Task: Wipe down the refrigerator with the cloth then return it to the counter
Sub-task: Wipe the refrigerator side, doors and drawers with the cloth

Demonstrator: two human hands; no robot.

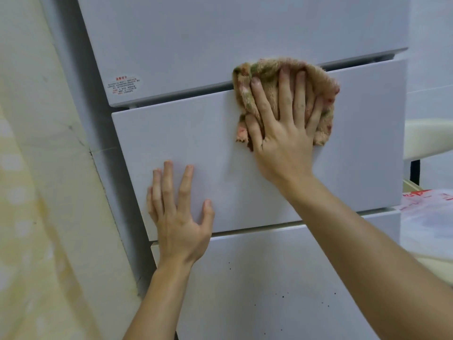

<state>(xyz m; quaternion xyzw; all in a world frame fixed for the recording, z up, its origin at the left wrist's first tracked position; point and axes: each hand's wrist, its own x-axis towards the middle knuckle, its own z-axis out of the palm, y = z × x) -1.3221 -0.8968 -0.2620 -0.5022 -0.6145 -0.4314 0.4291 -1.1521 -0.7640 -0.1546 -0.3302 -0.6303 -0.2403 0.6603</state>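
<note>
A pale grey refrigerator (pixel 362 143) fills the view, with three stacked door fronts. My right hand (pixel 282 133) lies flat with spread fingers on a fuzzy tan cloth (pixel 267 69) with green and pink patches, pressing it against the top right part of the middle door, across the gap under the upper door. My left hand (pixel 179 214) rests flat and empty on the lower left part of the same middle door, fingers apart. The lowest door (pixel 269 290) carries several small dark specks.
A yellowish patterned wall (pixel 36 192) stands close on the left. A small warning label (pixel 123 85) sits on the upper door. To the right are a cream surface edge (pixel 429 141) and a white plastic bag with red print (pixel 426 217).
</note>
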